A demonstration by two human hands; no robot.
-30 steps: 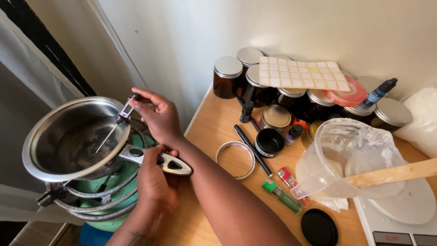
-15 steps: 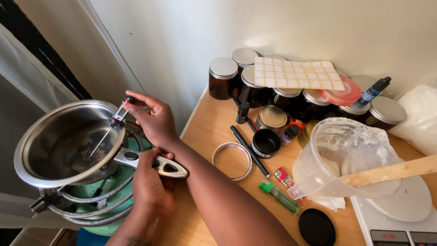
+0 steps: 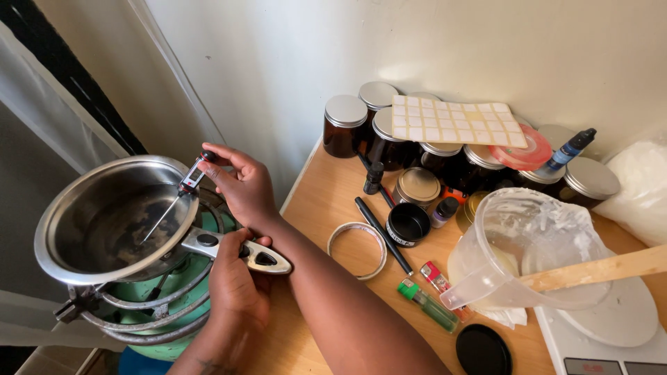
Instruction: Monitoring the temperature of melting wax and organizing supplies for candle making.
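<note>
A head-worn camera looks down on a person's two bare hands working at the left of the frame, beside a wooden desk (image 3: pixel 326 208) crowded with supplies.

The right hand (image 3: pixel 243 184), reaching across from the lower centre, pinches the black-and-red head of a slim digital probe thermometer (image 3: pixel 189 182) between thumb and fingertips. From that pinch the thermometer's long axis slants down and to the left, its thin metal probe dipping into a round stainless steel pot (image 3: pixel 114 219) at the left of the frame. The probe tip sits low inside the pot, near the dark patches on the bottom; whether it touches the metal cannot be told.

The left hand (image 3: pixel 236 281), in the lower middle-left, has its fingers curled shut around the pot's metal handle (image 3: pixel 243 251), which juts out to the right from the rim. This hand lies below the right hand, nearer the camera. The pot rests on the wire ring of a green gas burner (image 3: pixel 156 305).

To the right, on the desk, stand amber glass jars with silver lids (image 3: pixel 345 125) against the wall, with a sheet of pale square labels (image 3: pixel 455 121) lying on top of them. Nearer are a translucent plastic jug (image 3: pixel 535 243) holding a flat wooden stirring stick (image 3: pixel 597 267), a small open black tin (image 3: pixel 408 222), a green lighter (image 3: pixel 427 300), a black pen (image 3: pixel 383 235) and a round black lid (image 3: pixel 483 351).
</note>
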